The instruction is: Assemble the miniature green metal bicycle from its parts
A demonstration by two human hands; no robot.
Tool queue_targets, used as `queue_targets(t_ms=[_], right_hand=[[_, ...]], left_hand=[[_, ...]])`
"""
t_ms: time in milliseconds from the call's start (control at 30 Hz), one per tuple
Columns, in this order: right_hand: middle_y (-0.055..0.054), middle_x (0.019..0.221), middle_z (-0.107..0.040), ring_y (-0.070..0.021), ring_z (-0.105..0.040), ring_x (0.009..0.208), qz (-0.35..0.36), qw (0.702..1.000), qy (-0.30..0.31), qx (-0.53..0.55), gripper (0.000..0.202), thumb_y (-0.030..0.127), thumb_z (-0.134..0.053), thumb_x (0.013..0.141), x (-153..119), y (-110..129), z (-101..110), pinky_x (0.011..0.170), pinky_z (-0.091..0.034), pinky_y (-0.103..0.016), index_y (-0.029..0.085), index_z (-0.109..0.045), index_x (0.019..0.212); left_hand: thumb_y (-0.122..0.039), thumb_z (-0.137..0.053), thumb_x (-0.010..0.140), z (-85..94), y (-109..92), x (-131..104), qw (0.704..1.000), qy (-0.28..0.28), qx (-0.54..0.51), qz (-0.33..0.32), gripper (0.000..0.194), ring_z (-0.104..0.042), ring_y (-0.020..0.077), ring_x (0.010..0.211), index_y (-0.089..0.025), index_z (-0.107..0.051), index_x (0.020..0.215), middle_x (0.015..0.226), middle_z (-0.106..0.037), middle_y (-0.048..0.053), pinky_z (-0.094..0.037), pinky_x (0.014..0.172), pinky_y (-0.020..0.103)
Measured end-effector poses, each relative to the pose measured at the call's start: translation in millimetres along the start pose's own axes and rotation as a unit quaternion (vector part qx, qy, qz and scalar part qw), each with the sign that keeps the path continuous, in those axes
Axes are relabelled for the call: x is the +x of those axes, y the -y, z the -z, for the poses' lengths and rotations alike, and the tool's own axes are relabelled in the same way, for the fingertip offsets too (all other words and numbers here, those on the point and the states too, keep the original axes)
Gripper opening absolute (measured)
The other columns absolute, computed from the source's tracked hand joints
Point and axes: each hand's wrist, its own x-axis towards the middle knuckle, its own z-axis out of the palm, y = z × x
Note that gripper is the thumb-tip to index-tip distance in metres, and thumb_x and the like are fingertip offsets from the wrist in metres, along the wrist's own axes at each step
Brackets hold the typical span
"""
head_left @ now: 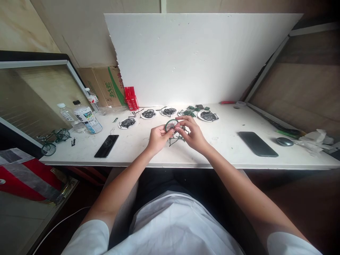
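1. A person seated at a white tabletop [217,148] holds a small model bicycle [175,134] in both hands, just above the surface near its middle.
2. The left hand [157,139] grips the model from the left, its fingers [162,131] curled and pinching the green-rimmed wheel [171,124] at the top.
3. The right hand [193,134] closes on the model from the right, its fingers [183,118] bent and pinching the frame beside the wheel; how firmly they press cannot be told.
4. Behind the hands, four round white plates hold dark small parts: one [127,123] far left, two [148,113] [168,112] in the middle and one [208,116] to the right.
5. Loose green parts [191,110] lie between the middle plates and the right one.
6. A black phone [106,146] lies flat left of the hands; a second dark phone [257,143] lies well to the right, with a computer mouse [284,141] just beyond it.
7. A finished green model bicycle [53,140] stands at the far left edge, near three plastic bottles [87,117].
8. A red box [131,98] and a cardboard carton [106,86] sit at the back left, against a white foam board [196,56] propped upright behind the work.
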Motion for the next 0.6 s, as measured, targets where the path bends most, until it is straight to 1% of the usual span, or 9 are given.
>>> queue_targets(t_ms=[67, 133, 267, 433, 600], right_hand=[[-0.013, 0.126, -0.069, -0.0296, -0.066, 0.124, 0.001, 1.0, -0.004, 0.004, 0.019, 0.044, -0.064, 0.107, -1.0, -1.7, -3.0, 0.106, -0.057, -0.051, 0.026, -0.069, 0.105], [-0.013, 0.122, -0.07, -0.0291, -0.068, 0.119, 0.001, 1.0, -0.018, 0.007, 0.021, 0.046, -0.064, 0.107, -1.7, -3.9, -5.4, 0.103, -0.058, -0.05, 0.025, -0.069, 0.104], [-0.013, 0.118, -0.072, -0.0295, -0.069, 0.119, -0.004, 0.999, -0.042, 0.014, 0.025, 0.049, -0.063, 0.107, -2.2, -4.2, -7.1, 0.101, -0.059, -0.05, 0.025, -0.069, 0.105], [-0.013, 0.118, -0.073, -0.0288, -0.069, 0.119, 0.009, 0.999, -0.041, 0.026, 0.022, 0.046, -0.063, 0.107, -1.5, 1.5, -5.5, 0.102, -0.058, -0.05, 0.025, -0.07, 0.105], [-0.012, 0.115, -0.076, -0.0301, -0.071, 0.117, -0.001, 0.998, -0.061, 0.006, 0.025, 0.049, -0.066, 0.105, -1.6, 3.6, -5.8, 0.101, -0.058, -0.052, 0.026, -0.072, 0.101]], left_hand=[[-0.049, -0.092, 0.08, -1.0, 0.3, -1.2, 1.0, 0.001, -0.005, -0.002, 0.051, -0.078, 0.0218, 0.094, -0.014, -0.082, 0.117, 0.11, -0.083, 0.011, -0.064, 0.087, 0.033], [-0.048, -0.093, 0.08, -0.7, 1.1, -1.6, 1.0, 0.003, -0.004, -0.002, 0.052, -0.078, 0.022, 0.093, -0.013, -0.081, 0.117, 0.106, -0.084, 0.011, -0.064, 0.088, 0.034], [-0.048, -0.092, 0.081, -1.0, 2.4, -2.5, 1.0, 0.018, -0.005, -0.006, 0.053, -0.078, 0.0223, 0.095, -0.014, -0.081, 0.119, 0.109, -0.083, 0.011, -0.063, 0.092, 0.035], [-0.047, -0.093, 0.08, -4.4, -0.5, -4.5, 1.0, 0.016, -0.02, -0.009, 0.052, -0.079, 0.0229, 0.097, -0.013, -0.081, 0.119, 0.111, -0.083, 0.012, -0.063, 0.095, 0.036], [-0.046, -0.092, 0.081, -7.5, -3.7, -6.5, 1.0, 0.016, -0.022, -0.015, 0.051, -0.079, 0.0245, 0.102, -0.015, -0.08, 0.119, 0.114, -0.083, 0.012, -0.062, 0.097, 0.036]])
